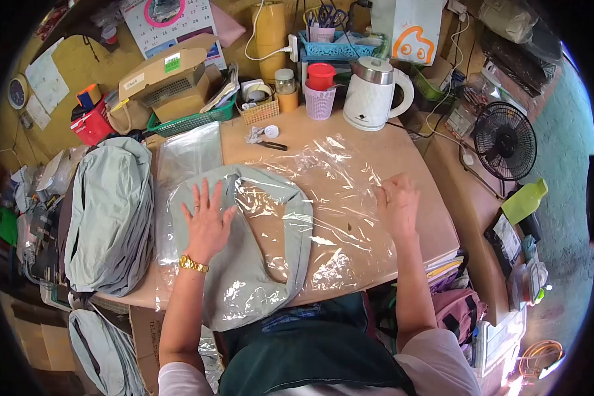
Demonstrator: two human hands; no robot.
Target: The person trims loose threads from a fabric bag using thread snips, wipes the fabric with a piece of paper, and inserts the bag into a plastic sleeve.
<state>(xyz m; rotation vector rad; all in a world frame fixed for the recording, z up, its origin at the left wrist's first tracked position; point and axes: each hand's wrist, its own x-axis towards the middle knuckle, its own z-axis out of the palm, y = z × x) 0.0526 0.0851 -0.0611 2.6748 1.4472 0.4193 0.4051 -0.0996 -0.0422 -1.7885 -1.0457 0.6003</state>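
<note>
A grey-green cloth item with a wide loop, like a sling bag (224, 244), lies on the table inside or under a clear plastic bag (350, 218); which of the two I cannot tell. My left hand (209, 218) rests palm down on its upper left part, fingers spread. A gold band circles that wrist. At the right end of the crinkled plastic, my right hand (399, 197) is closed, its fingers pinched on the film's edge. More flat clear bags (191, 152) lie under and beyond my left hand.
Folded grey-green cloth pieces (109, 218) are piled at the left. A box cutter (272, 145) lies near the back. Behind it stand a white kettle (369, 96), a lilac cup (319, 102) and a green basket (198, 119). A black fan (505, 140) is at the right.
</note>
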